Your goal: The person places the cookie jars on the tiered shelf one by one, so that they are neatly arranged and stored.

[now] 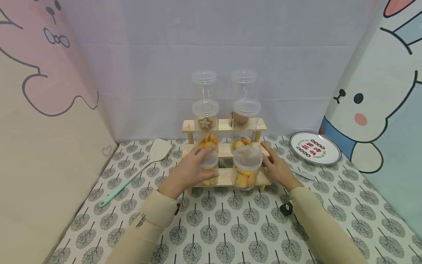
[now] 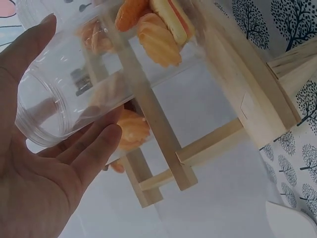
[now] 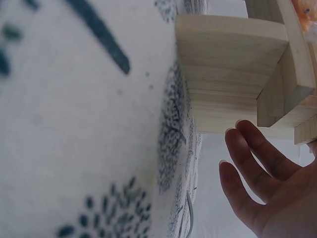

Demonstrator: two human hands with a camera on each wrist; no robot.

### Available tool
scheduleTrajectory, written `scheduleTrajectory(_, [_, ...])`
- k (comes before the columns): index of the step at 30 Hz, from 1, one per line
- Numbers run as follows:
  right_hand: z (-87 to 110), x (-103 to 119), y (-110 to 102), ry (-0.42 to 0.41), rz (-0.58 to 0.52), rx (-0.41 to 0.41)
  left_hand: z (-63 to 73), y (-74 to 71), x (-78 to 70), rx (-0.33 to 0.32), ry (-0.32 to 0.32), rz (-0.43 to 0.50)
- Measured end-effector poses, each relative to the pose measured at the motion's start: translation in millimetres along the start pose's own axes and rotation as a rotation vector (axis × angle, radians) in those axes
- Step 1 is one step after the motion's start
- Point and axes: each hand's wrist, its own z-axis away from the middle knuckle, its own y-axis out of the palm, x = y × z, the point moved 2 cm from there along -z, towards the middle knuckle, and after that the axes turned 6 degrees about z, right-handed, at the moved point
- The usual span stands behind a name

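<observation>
My left hand (image 1: 188, 168) curls round the clear lidded jar (image 1: 211, 161) at the front left of a stepped wooden rack (image 1: 225, 178). In the left wrist view the thumb and fingers lie on opposite sides of this jar (image 2: 74, 109), which has cookies in its base. My right hand (image 1: 278, 168) is at the rack's right side, near the front right jar (image 1: 248, 159) of cookies. Its fingers reach out loosely beside the wooden end in the right wrist view, holding nothing.
Behind, two middle jars (image 1: 205, 110) and two top jars (image 1: 244, 82) stand on higher steps. A spatula (image 1: 159, 150) with a mint handle lies left. At right are a printed white plate (image 1: 326, 156) and a pale, flat strip (image 1: 304, 174), partly hidden by my hand.
</observation>
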Motion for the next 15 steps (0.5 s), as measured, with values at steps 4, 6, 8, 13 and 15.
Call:
scheduleTrajectory(4, [0.1, 0.7, 0.5, 0.003, -0.011, 0.008, -2.1, 2.9, -0.3, -0.011, 0.003, -0.015])
scheduleTrajectory(6, [0.2, 1.0, 0.8, 0.004, -0.016, 0.012, -2.7, 4.5, -0.1, -0.018, 0.008, -0.015])
scheduleTrajectory(8, [0.0, 0.9, 1.1, 0.007, -0.015, 0.009, -3.1, 6.2, 0.6, -0.023, 0.003, -0.021])
scheduleTrajectory(13, [-0.5, 0.9, 0.6, 0.006, 0.004, 0.002, -3.2, 9.5, 0.9, -0.024, -0.023, -0.019])
scheduleTrajectory(15, [-0.7, 0.8, 0.3, 0.005, 0.011, 0.001, -2.7, 10.1, 0.1, -0.019, -0.035, -0.020])
